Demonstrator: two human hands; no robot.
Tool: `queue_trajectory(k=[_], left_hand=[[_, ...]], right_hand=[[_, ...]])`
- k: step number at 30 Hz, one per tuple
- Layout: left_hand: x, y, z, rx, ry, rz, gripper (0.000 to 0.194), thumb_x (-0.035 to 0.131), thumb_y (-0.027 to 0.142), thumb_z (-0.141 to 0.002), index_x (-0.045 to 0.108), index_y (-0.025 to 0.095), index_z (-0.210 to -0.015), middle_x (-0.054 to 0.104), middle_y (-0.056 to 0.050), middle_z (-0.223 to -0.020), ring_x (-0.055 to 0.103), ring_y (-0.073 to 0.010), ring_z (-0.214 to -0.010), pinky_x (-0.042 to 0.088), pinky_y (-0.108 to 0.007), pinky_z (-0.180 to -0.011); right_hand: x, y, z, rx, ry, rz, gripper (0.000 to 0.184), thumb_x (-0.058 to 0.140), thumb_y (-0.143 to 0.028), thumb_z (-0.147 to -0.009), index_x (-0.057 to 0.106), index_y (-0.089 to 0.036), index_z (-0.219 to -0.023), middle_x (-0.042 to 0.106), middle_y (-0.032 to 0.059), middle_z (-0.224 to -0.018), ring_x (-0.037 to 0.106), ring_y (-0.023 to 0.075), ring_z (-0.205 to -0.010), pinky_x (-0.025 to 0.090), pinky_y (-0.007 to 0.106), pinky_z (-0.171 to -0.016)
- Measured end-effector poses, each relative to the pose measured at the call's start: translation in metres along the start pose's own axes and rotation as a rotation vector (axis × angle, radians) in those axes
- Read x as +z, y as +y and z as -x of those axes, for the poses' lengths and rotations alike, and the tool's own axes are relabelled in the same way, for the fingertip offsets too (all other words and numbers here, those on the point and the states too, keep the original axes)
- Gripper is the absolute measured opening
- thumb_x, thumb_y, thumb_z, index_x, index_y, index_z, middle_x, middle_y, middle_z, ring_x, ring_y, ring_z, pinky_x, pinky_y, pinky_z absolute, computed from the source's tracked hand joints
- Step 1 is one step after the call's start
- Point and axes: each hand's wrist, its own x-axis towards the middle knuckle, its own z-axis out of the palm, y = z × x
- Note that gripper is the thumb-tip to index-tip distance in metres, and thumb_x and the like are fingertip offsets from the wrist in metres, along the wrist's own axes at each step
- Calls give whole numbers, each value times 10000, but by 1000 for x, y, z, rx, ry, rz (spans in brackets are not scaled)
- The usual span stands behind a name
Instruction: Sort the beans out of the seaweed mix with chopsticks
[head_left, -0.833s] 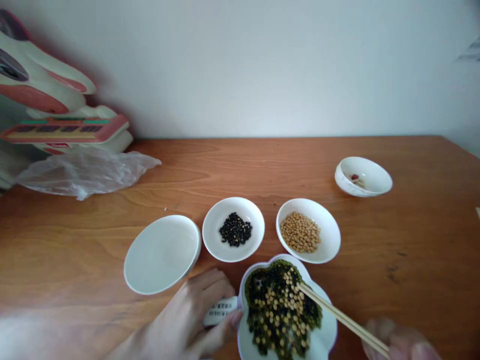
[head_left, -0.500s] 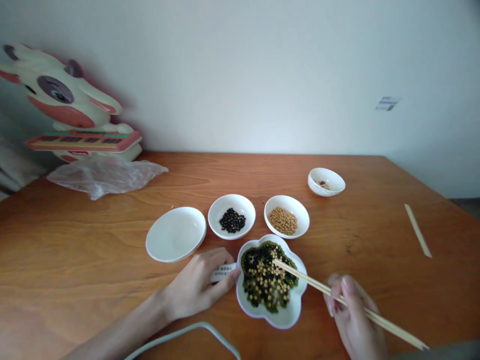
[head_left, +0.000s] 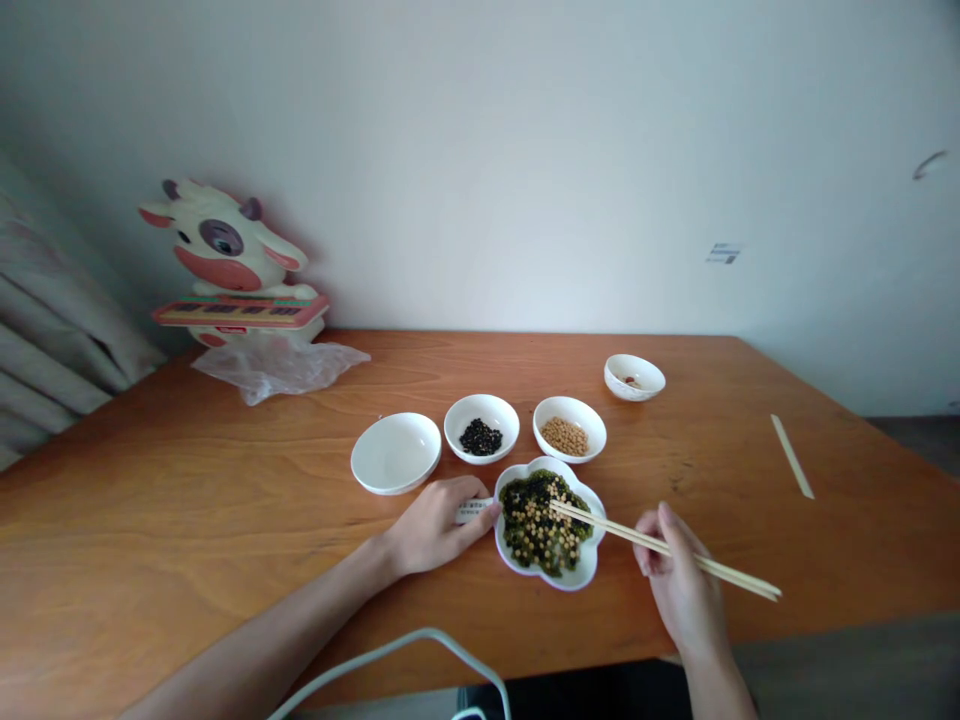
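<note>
My left hand (head_left: pixel 442 522) is closed round the short labelled handle of a white flower-shaped bowl (head_left: pixel 589 572). Mixed in that bowl lie green beans, black beans and yellow soybeans (head_left: pixel 541 522). A pair of wooden chopsticks (head_left: pixel 630 533) is pinched in my right hand (head_left: pixel 679 570), to the right of the bowl. Their tips rest among the beans. Just behind stand a white bowl of black beans (head_left: pixel 481 437) and a white bowl of soybeans (head_left: pixel 565 436). Left of them, a tilted-looking white bowl (head_left: pixel 396 452) has nothing visible in it.
A small white bowl (head_left: pixel 634 378) with a few bits inside stands at the back right. A paper strip (head_left: pixel 792 456) lies far right. A cow-shaped toy keyboard (head_left: pixel 240 270) and a clear plastic bag (head_left: pixel 285 370) are back left. A pale cable (head_left: pixel 397 645) loops in front.
The view has drawn back and shifted, so everything looks smaller and the table's front edge shows. The chopstick tips stay in the beans; both hands keep their holds.
</note>
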Motion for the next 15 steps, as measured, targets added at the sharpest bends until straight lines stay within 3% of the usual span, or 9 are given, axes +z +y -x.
queue_trajectory(k=[15], left_hand=[[-2,2,-1,-97,-69,89,449,510,554,-1066,703,170,-935,719,-29,-861,634,-149,-721,475,-249,-656]], right_hand=[[-3,7,2,11,19,16,496,689,-565,-945,659,-178,-636,559,15,-580,486,105,-495,382,240,-463]])
